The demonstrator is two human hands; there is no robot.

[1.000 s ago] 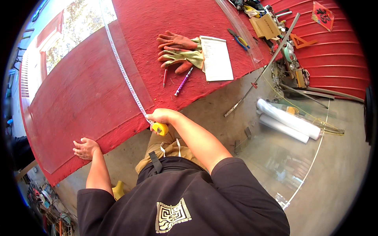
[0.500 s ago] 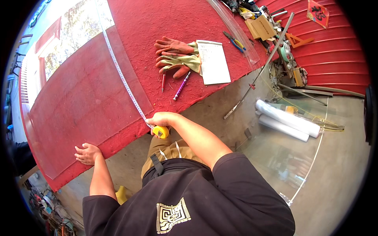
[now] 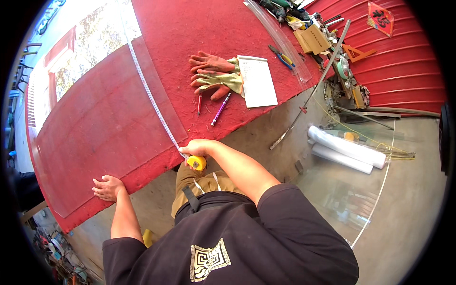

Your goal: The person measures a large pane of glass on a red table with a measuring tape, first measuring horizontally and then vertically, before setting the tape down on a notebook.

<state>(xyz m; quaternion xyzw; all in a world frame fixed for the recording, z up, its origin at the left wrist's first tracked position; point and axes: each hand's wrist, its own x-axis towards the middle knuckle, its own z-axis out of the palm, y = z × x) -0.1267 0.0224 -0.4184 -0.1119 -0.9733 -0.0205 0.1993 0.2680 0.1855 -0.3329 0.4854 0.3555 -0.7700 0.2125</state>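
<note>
Red cloth (image 3: 190,23) covers the wide table, and on its left part lies a large sheet of clear glass (image 3: 109,118). The far part of this glass is bright with a reflection of trees. The right hand (image 3: 194,148) is closed around a yellow tape measure (image 3: 197,163), which it holds just outside the near edge of the table, in front of the person's brown trousers (image 3: 187,183). From there the white tape blade (image 3: 152,97) runs away across the glass, close to its right side; its far end is lost in the glare, so I cannot tell where it stops. The left hand (image 3: 108,188) grasps no object: it rests palm down, with the fingers spread, at the near edge of the glass.

To the right of the glass, a pair of red and pale green gloves (image 3: 213,71) lies on the cloth, with the cuffs against a white notepad (image 3: 258,83). Just below the gloves are a slim red pen (image 3: 199,105) and a purple pen (image 3: 221,109). Pliers (image 3: 281,56) with blue and yellow handles lie further right, beside some long clear strips (image 3: 280,40). On the floor, well apart from the hands, are two whitish rolls (image 3: 346,147), side by side.
</note>
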